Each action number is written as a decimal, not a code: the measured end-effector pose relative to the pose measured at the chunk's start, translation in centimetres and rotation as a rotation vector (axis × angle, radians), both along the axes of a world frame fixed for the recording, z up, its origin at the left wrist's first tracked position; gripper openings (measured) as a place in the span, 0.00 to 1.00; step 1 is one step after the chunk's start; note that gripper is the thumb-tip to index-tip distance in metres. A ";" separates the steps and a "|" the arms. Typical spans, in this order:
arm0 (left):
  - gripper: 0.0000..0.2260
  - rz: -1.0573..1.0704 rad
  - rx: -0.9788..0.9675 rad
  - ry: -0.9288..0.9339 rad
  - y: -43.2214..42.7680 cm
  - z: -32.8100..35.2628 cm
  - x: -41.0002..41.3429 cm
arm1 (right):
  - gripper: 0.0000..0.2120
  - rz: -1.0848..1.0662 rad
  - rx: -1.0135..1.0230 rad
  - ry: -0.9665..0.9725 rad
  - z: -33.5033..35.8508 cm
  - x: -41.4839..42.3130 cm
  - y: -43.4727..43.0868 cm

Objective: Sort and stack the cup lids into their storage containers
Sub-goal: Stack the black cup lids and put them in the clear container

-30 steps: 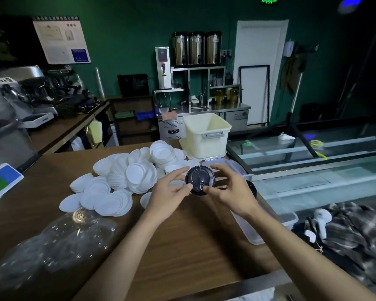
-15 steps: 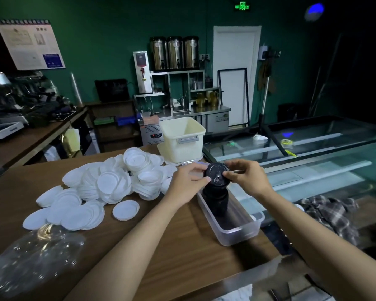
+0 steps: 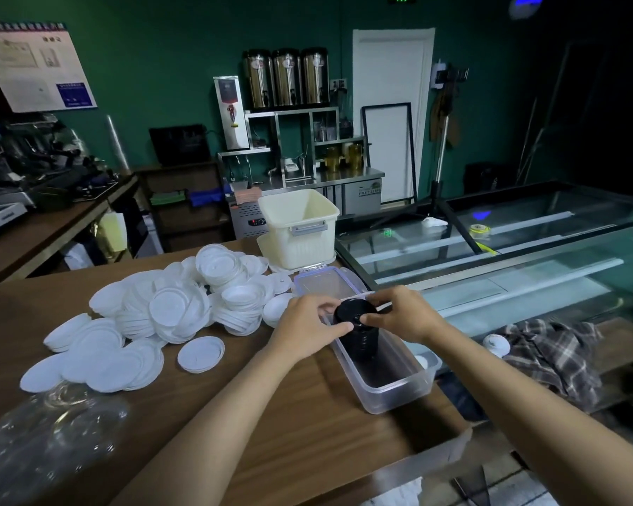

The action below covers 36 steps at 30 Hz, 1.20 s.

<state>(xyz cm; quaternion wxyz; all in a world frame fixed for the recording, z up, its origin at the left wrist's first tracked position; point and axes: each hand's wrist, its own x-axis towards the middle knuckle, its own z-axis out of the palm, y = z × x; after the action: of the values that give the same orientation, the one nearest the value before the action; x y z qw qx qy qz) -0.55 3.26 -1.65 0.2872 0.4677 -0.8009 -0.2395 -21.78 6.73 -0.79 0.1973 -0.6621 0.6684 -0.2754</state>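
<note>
A stack of black cup lids (image 3: 360, 341) stands inside a clear plastic container (image 3: 399, 388) at the right edge of the wooden counter. My left hand (image 3: 304, 326) and my right hand (image 3: 402, 315) both pinch the top black lid (image 3: 351, 311) of that stack from either side. A large heap of white lids (image 3: 183, 304) spreads over the counter to the left, with one white lid (image 3: 200, 354) lying apart in front. A cream storage bin (image 3: 300, 228) stands open behind the heap.
The clear container's lid (image 3: 326, 283) lies flat behind it. Crumpled clear plastic wrap (image 3: 44, 443) sits at the counter's near left. A glass display case (image 3: 508, 257) runs along the right, with a plaid cloth (image 3: 549, 356) below it.
Both hands carried the black lid from above the counter to the right and down onto the black stack in the clear container. The view shifted right.
</note>
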 end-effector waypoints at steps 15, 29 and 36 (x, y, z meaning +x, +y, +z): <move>0.19 -0.027 -0.045 -0.169 -0.9 -0.2 -0.6 | 0.15 0.064 0.049 0.146 -0.5 0.4 0.2; 0.19 -0.040 -0.091 -0.284 -1.3 0.0 -0.6 | 0.14 0.060 0.039 0.166 -0.6 1.3 1.1; 0.19 -0.061 -0.078 -0.177 0.6 0.6 1.0 | 0.23 0.027 0.004 0.109 0.6 2.1 2.9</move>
<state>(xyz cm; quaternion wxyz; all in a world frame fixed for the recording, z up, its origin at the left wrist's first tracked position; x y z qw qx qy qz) 0.42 3.85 -1.03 0.2260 0.4506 -0.8458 -0.1747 -19.68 9.62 -0.15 0.1659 -0.6846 0.6698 -0.2348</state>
